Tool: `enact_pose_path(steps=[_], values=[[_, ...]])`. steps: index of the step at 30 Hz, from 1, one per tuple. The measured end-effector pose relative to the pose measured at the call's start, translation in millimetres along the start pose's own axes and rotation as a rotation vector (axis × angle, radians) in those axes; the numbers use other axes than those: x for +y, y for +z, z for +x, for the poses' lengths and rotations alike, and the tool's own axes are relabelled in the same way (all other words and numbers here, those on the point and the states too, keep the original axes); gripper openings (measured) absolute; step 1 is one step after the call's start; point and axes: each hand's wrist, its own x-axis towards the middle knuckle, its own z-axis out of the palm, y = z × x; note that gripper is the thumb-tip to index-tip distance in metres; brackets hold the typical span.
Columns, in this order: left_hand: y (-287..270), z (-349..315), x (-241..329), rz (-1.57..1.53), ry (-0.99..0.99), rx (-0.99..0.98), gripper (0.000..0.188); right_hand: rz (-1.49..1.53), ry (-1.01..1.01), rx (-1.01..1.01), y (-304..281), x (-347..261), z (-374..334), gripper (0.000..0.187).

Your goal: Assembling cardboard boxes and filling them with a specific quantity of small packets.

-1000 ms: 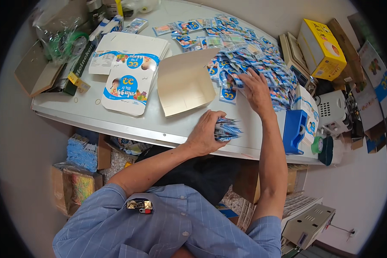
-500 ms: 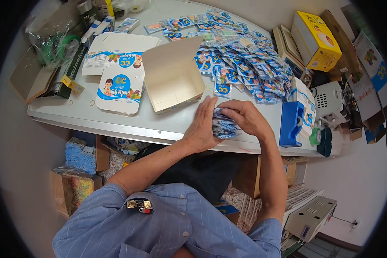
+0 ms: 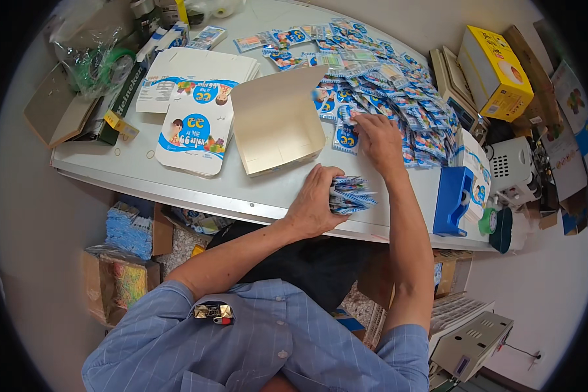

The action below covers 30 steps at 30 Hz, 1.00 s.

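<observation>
My left hand (image 3: pixel 315 201) is closed around a stack of small blue-and-white sachets (image 3: pixel 351 195) at the table's front edge. The sachets stand on edge, pressed together. My right hand (image 3: pixel 380 138) has its fingers bent and drawn together on a sachet (image 3: pixel 345 137) at the near left of a big heap of sachets (image 3: pixel 398 98). Its fingertips partly hide where they grip. To the left of the heap sits a white carton (image 3: pixel 277 137), lid raised, with a bare inside.
Flat printed cartons (image 3: pixel 193 140) lie stacked at left. A blue tape dispenser (image 3: pixel 452 201) and green tape (image 3: pixel 487 221) stand at right, before a yellow box (image 3: pixel 496 72). Below the table are a box of blue packets (image 3: pixel 129 230) and a box of coloured bands (image 3: pixel 129 282).
My right hand has left the stack and moved up and away to the sachet at the heap's edge. My left hand still holds the stack. The whole view has shifted slightly.
</observation>
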Motion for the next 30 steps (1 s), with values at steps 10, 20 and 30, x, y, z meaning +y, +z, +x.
enact_pose_path(steps=[10, 20, 30], values=[[1.5, -2.5, -11.0, -0.120, -0.100, -0.069, 0.082, 1.611, 0.703, 0.071, -15.4, -42.9, -66.5, 0.026], [9.1, 5.7, -12.7, 0.030, 0.023, -0.184, 0.145, 1.838, 0.762, 0.202, 2.5, -92.5, -71.7, 0.086], [-16.1, 2.3, 20.4, -0.449, -0.200, -0.138, 0.099, 1.888, 0.654, 0.149, -32.1, -89.4, -79.3, 0.083]])
